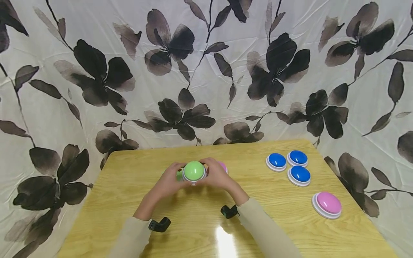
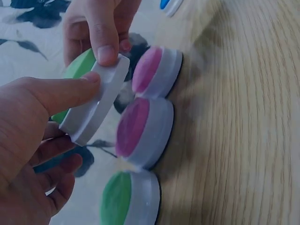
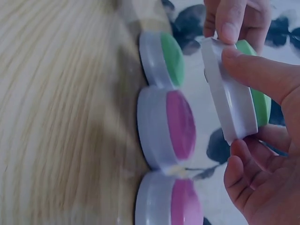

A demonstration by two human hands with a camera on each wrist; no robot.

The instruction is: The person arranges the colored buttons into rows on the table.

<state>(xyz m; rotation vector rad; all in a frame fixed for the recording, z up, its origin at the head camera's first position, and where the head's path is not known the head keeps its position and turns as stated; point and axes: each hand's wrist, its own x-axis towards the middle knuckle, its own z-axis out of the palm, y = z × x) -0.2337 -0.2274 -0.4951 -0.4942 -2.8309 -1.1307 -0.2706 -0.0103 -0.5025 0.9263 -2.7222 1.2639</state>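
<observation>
Both hands hold one green push button (image 1: 194, 171) with a white base, raised off the table. My left hand (image 1: 168, 182) pinches its left side, thumb on the white base (image 2: 96, 110). From the opposite side my right hand (image 1: 218, 176) pinches it, its thumb likewise on the base. Behind and below, three buttons stand in a touching row: a green one (image 3: 172, 58), a middle pink one (image 3: 180, 124) and another pink one (image 2: 147, 70). In the head view the hands and the raised button hide most of this row.
On the wooden table (image 1: 129, 200), three blue buttons (image 1: 276, 161) sit grouped at the back right. A larger-looking pink button (image 1: 328, 204) lies nearer, by the right edge. A flower-patterned cloth (image 1: 226, 107) hangs behind the table.
</observation>
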